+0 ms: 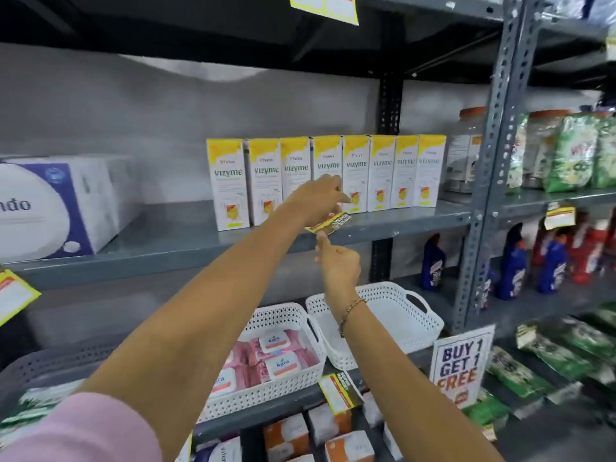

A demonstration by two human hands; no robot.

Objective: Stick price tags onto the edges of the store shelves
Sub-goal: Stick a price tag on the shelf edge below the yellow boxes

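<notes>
A yellow, red and black price tag (331,222) lies against the front edge of the grey middle shelf (200,253), just below a row of yellow-and-white Vizyme boxes (328,175). My left hand (318,198) reaches over the shelf and pinches the tag's top. My right hand (336,265) is below the shelf edge, fingers curled, with its thumb pressing up on the tag's lower edge.
Other tags hang on the top shelf (325,6), at the far left (15,295), on the right bay (560,217) and the lower shelf (340,391). White baskets (410,308) and a "Buy 1 Get 1 Free" sign (461,365) stand below. A perforated upright post (490,168) divides the bays.
</notes>
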